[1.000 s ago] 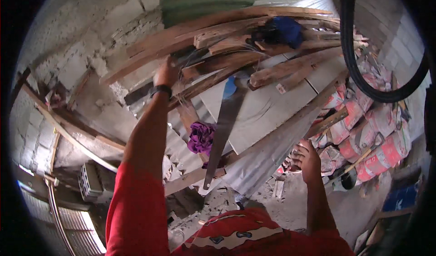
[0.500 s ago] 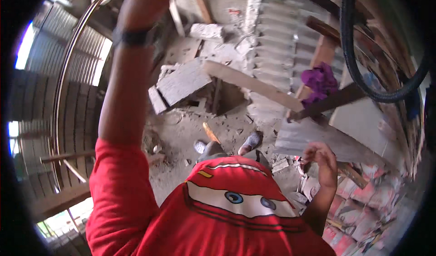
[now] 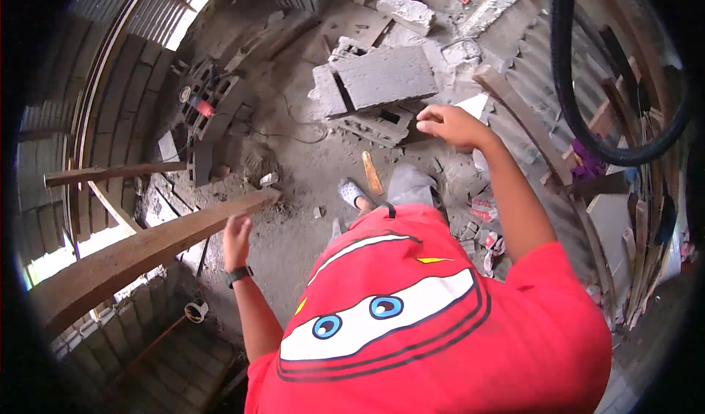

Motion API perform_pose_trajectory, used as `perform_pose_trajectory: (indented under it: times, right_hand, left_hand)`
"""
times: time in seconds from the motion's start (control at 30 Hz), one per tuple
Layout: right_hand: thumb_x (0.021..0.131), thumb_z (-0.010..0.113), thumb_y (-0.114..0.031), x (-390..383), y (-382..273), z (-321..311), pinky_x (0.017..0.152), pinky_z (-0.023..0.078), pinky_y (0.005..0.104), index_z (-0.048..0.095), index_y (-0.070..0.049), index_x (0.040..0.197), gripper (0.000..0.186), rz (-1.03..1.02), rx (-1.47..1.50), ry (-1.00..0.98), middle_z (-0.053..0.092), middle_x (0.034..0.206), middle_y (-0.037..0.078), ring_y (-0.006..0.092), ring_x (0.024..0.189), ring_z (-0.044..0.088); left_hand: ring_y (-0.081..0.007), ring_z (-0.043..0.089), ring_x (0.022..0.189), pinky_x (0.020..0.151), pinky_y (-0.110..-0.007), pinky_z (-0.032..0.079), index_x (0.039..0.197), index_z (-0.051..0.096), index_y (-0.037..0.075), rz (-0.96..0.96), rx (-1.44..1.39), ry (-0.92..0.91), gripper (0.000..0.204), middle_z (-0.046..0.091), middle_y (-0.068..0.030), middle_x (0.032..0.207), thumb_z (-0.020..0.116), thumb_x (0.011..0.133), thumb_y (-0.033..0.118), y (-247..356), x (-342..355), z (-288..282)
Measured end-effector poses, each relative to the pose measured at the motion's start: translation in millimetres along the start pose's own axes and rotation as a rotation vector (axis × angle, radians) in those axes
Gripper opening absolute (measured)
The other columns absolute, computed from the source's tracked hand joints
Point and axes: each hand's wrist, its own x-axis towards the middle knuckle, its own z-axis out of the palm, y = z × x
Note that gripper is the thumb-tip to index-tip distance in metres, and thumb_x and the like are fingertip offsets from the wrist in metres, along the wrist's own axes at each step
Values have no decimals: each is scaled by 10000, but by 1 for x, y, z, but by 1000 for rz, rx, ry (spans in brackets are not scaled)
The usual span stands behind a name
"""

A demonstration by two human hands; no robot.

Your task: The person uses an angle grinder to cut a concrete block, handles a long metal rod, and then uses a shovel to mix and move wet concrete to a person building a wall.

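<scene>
My left hand (image 3: pixel 236 242), with a dark watch at the wrist, hangs beside a long wooden beam (image 3: pixel 158 241). Its fingers are loosely bent and apart, with nothing seen in them. Out ahead to the right, my right hand (image 3: pixel 457 126) is held palm down, thumb and forefinger apart and empty. Just left of its fingertips, from this angle, lies a grey concrete slab (image 3: pixel 385 80) with a dark gap across it. A hollow concrete block (image 3: pixel 378 124) sits partly under that slab. Whether my right hand touches either one I cannot tell.
A red power tool with a disc (image 3: pixel 200 105) lies on hollow blocks at left. A wood scrap (image 3: pixel 371 173) is by my feet. Corrugated sheet (image 3: pixel 525 83), a curved plank (image 3: pixel 525 124) and purple cloth (image 3: pixel 585 163) lie at right. A black hose (image 3: pixel 562 61) loops close by.
My view has turned, shifting the slab to the right. My left arm has dropped from high ahead to beside the beam. My right hand has moved forward from my side toward the blocks.
</scene>
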Motion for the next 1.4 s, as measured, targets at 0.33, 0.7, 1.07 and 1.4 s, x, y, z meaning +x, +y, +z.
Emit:
perform_pose_trajectory:
  times: [0.33, 0.7, 1.07, 1.4]
  right_hand:
    - [899, 625, -413, 145, 34, 25, 657, 478, 254, 631, -93, 1060, 358, 283, 25, -21, 652, 915, 10, 79, 738, 585]
    - [703, 774, -505, 323, 37, -24, 962, 461, 396, 596, 25, 1195, 745, 31, -624, 135, 625, 1185, 233, 345, 1117, 601]
    - [505, 800, -674, 430, 89, -54, 838, 524, 410, 673, 59, 1040, 917, 127, -794, -553, 683, 1037, 223, 345, 990, 659]
    - [511, 867, -516, 460, 82, -24, 797, 525, 387, 650, 130, 991, 833, 386, -873, -823, 697, 972, 214, 306, 880, 675]
  left_hand:
    - [-219, 646, 987, 853, -334, 511, 1128, 617, -13, -442, 34, 102, 315, 675, -142, 1070, 634, 894, 198, -123, -88, -13]
    - [-168, 642, 902, 808, -303, 511, 1115, 617, -25, -558, -10, 202, 298, 682, -114, 998, 636, 897, 178, -71, -46, -24]
    - [-204, 649, 989, 870, -301, 494, 1131, 634, 5, -382, -39, -85, 459, 688, -112, 1022, 667, 890, 395, 20, 209, 125]
    - [-413, 615, 996, 670, -591, 550, 1345, 460, 68, -1179, -881, -123, 759, 559, -202, 1236, 498, 862, 653, 16, 339, 309]
